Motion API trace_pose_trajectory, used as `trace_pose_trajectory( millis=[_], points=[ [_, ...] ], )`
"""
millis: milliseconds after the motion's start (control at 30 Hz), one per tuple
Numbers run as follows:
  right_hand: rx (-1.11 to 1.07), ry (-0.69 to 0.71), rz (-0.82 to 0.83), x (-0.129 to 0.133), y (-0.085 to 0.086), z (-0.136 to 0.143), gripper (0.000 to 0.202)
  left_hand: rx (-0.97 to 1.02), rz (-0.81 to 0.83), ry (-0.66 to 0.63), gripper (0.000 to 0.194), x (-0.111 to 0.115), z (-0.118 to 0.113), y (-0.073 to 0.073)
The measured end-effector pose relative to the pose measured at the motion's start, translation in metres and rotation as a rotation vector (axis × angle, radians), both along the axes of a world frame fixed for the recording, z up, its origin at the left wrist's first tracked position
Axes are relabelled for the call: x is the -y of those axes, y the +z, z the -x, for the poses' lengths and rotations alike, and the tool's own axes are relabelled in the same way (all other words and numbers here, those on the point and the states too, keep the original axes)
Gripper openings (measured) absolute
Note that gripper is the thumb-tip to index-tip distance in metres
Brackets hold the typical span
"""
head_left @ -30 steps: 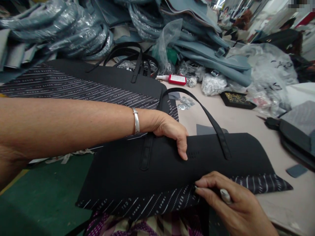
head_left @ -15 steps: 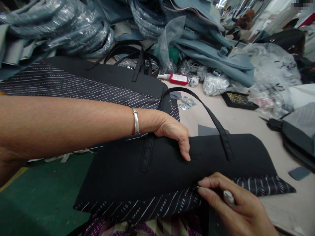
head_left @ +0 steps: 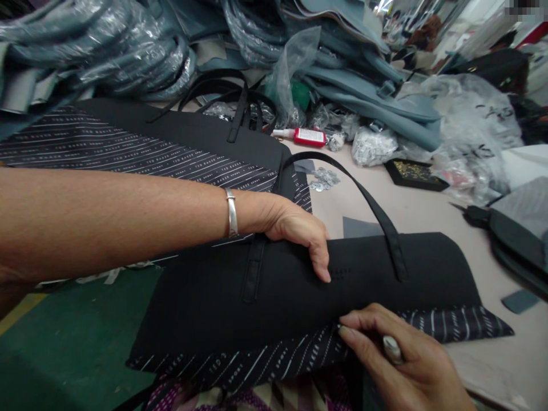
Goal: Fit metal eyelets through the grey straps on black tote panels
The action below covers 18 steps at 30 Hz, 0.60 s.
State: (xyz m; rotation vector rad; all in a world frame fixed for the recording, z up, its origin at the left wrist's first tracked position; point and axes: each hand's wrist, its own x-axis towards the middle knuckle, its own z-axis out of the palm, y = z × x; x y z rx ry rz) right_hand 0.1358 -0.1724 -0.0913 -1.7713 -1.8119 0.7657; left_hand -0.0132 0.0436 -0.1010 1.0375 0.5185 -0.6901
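A black handbag (head_left: 205, 308) with a strap handle (head_left: 372, 200) lies across my lap and the table's near edge. Black lining with slanted white lettering (head_left: 274, 362) shows along its lower side. My left hand (head_left: 302, 234) is closed over the bag's top edge, the thumb pressed on the front beside a faint embossed mark (head_left: 341, 274). Thumb and forefinger of my right hand (head_left: 402, 354) pinch at the seam between black panel and lining; a tiny shiny bit there is too small to name. A silver cylindrical tool (head_left: 391, 349) is tucked in that hand, mostly hidden.
Another black bag (head_left: 171, 128) with printed lining lies behind my left arm. Beyond are a red bottle (head_left: 309, 137), small metal discs (head_left: 325, 179), a black tray of brass-coloured pieces (head_left: 417, 174) and scissors (head_left: 479, 216). Blue-grey bag parts (head_left: 128, 57) are heaped at the back.
My right hand has shifted very slightly left along the seam, still pinching. The left hand keeps its hold on the bag, almost unmoved.
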Motion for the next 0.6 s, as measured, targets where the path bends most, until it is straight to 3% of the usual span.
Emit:
trace_pose_trajectory(
  millis=[233,467,600],
  points=[
    [0.055,0.056,-0.095,-0.0001,-0.0035,-0.0020,0.007,0.027,-0.015,-0.016,0.041,0.0051,0.0026,0.0024],
    [0.179,0.051,-0.090,0.0012,-0.0040,0.0023,0.020,-0.003,-0.005,-0.023,0.040,0.0096,0.0035,0.0030],
    [0.203,0.119,-0.213,0.0028,-0.0074,0.0031,0.001,0.024,0.002,-0.001,0.039,0.0069,0.0040,0.0011]
  ],
)
